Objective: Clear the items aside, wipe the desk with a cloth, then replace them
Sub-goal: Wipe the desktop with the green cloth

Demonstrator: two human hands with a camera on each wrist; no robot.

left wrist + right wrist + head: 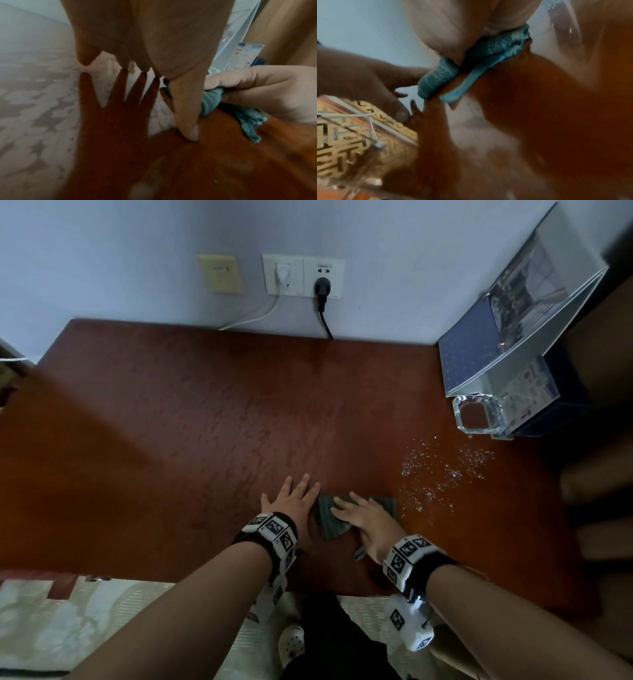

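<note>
The crumpled grey-green cloth [337, 517] is lying near-centre on the red-brown wooden desk [191, 419]; I'm pressing it with my right hand [368, 520], grip released, left hand [294, 501] flat beside it.

Desk [191, 419]: red-brown, mottled with darker flecks; a scatter of white specks [445, 470] at its right side. Cloth [330, 523]: grey-green in the head view, teal-blue with a fine knit texture in the wrist views. Wall [137, 241]: pale blue-grey. Socket plates [303, 277]: white; switch plate [221, 273] beside them: cream-yellow. Plug and cable [322, 292]: black; second cable [253, 314]: white. Folder [469, 354]: navy with small pale dots, grey-toned photo page. Wristbands [274, 534]: black, carrying black-and-white square markers.
</note>
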